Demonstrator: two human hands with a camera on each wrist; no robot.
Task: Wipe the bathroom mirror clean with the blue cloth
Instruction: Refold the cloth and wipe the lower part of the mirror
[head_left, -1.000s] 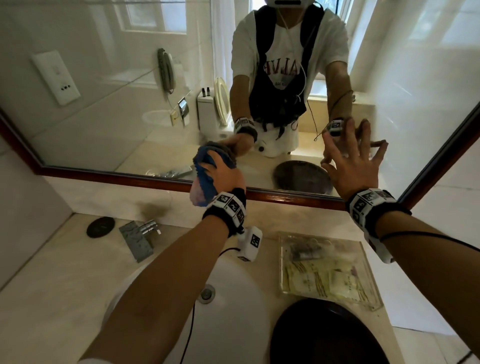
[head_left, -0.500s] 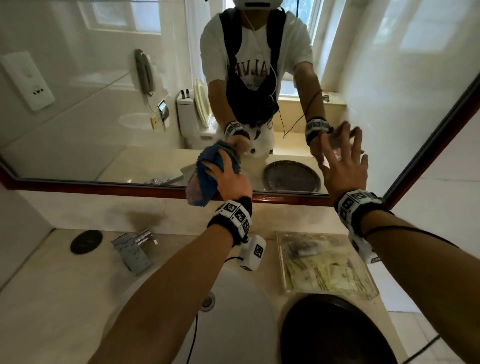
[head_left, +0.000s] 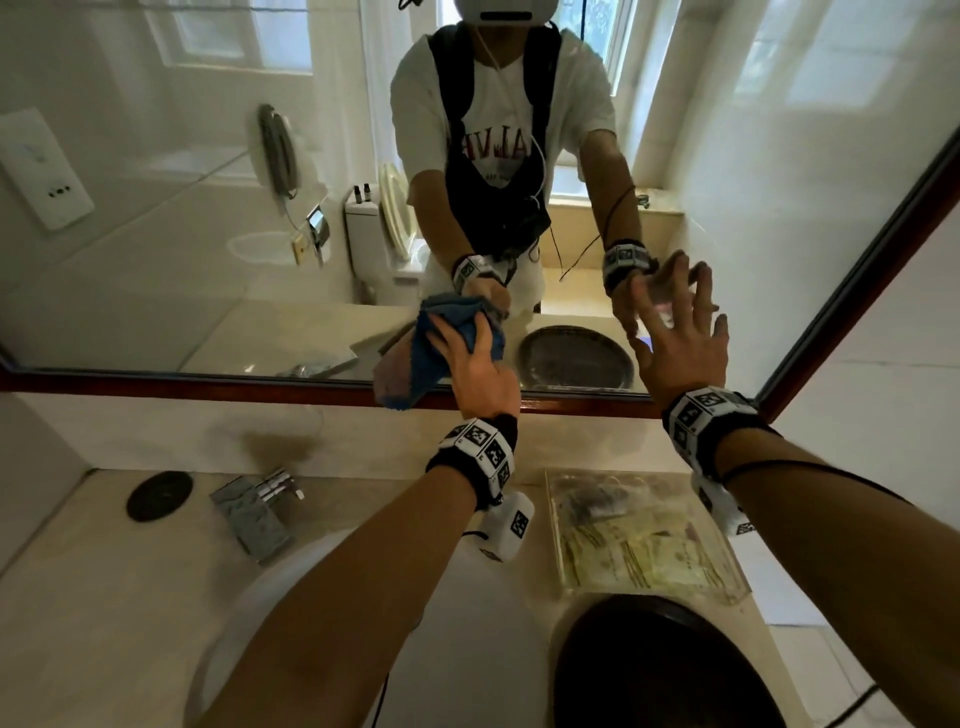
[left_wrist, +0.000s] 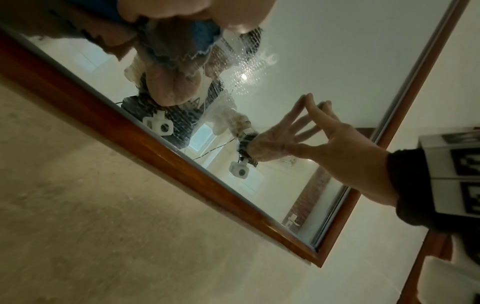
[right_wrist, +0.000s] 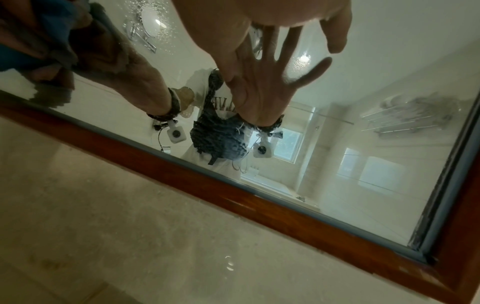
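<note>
1. Gripping the blue cloth (head_left: 441, 343) in a bunched wad, the left hand (head_left: 480, 371) is curling its fingers round it and pressing it against the mirror (head_left: 208, 208) low down, just above the bottom edge of the wooden frame (head_left: 156, 376); a loose end of the cloth is hanging over that frame.
2. Spread wide and holding nothing, the right hand (head_left: 680, 348) is bracing on the glass with its fingertips (left_wrist: 309, 96) touching it, near the mirror's lower right corner.
3. Nearest on the counter (head_left: 78, 597), a dark round dish (head_left: 665, 670) is sitting at the front edge, right of the white basin (head_left: 291, 623).
4. Further back, a clear tray of sachets (head_left: 639, 540) is lying below the right wrist, and a chrome tap (head_left: 254, 512) and a black disc (head_left: 159, 494) are sitting toward the back left corner.
5. Judging progress: water droplets (left_wrist: 246, 67) are showing on the glass just beside the cloth in the left wrist view, and more are showing higher up in the right wrist view, so that patch is not yet dry.
6. Wiping appears to be partway at most: only the lower middle strip is being worked, and the wide left half and upper glass look untouched by the cloth, though I cannot tell how dirty they are.
</note>
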